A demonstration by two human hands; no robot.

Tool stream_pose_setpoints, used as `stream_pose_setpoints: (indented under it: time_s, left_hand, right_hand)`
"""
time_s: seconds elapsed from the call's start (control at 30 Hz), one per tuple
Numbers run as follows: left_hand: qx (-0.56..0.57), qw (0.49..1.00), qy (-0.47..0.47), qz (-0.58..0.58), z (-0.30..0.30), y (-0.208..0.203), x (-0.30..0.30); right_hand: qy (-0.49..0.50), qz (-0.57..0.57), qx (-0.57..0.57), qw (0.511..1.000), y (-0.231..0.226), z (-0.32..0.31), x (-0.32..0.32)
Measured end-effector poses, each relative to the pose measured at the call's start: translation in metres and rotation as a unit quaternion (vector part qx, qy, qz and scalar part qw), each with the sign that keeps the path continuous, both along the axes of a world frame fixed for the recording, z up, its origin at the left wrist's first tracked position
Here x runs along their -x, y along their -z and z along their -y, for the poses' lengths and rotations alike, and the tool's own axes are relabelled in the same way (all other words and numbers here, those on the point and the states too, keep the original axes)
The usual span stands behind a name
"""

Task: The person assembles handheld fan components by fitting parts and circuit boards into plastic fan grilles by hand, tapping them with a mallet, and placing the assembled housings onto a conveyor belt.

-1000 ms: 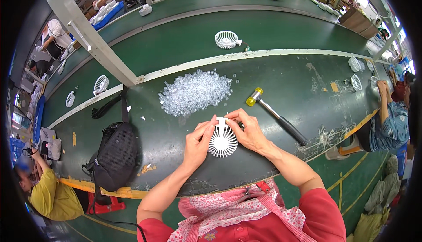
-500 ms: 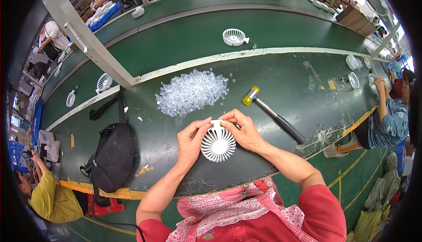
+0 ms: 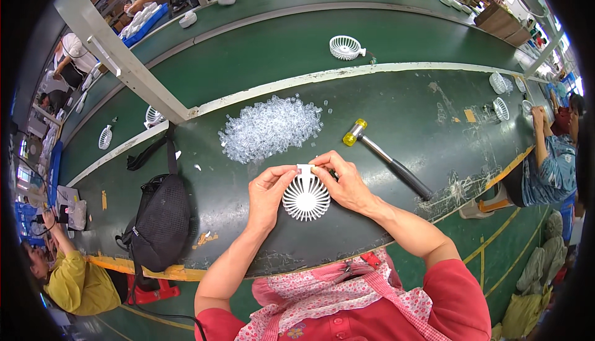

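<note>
A white round fan housing (image 3: 306, 202) with curved ribs lies on the dark green bench in front of me, its short neck pointing away. My left hand (image 3: 269, 192) pinches the left side of that neck between thumb and fingers. From the other side my right hand (image 3: 343, 181) grips the neck too, its thumb along the near edge. Something small and dark shows beside the right fingers, too small to name. Beyond my hands spreads a heap of small clear plastic pieces (image 3: 271, 129). A mallet (image 3: 389, 160) with a yellow-faced head and black grip rests to the right.
A black mesh bag (image 3: 162, 217) with a strap lies on the left of the bench. Past a pale rail runs a green conveyor (image 3: 260, 53) carrying a fan housing (image 3: 346, 48). A metal post (image 3: 118, 49) rises at the far left. Co-workers sit on both sides.
The fan housing on the conveyor has moved right, and those at the far left have shifted right too. My hands keep their grip on the housing's neck, nudged slightly away from me.
</note>
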State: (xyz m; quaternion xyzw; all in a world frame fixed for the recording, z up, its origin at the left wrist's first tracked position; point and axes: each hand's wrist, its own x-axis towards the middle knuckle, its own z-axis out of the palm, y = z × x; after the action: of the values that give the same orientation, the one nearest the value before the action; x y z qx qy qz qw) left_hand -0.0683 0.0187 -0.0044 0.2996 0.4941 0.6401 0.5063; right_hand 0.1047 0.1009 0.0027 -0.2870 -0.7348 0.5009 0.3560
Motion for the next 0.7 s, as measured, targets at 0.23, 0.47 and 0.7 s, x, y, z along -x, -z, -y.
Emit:
stream_pose_setpoints:
  time_s: [0.23,0.47,0.7]
  left_hand:
    - [0.023,1.0,0.005,-0.003,-0.0004,-0.0021,0.0078]
    - [0.015,0.998,-0.004,0.059,-0.0007,0.0002,0.0072]
    - [0.016,0.997,-0.004,0.072,0.0017,-0.0011,0.0021]
  right_hand:
    - [-0.009,0.002,0.006,1.0,-0.0008,0.0017,0.0006]
    - [-0.023,-0.003,-0.02,1.0,-0.0016,0.0035,-0.0003]
    - [-0.037,0.0,-0.014,0.999,-0.0045,0.0055,0.0006]
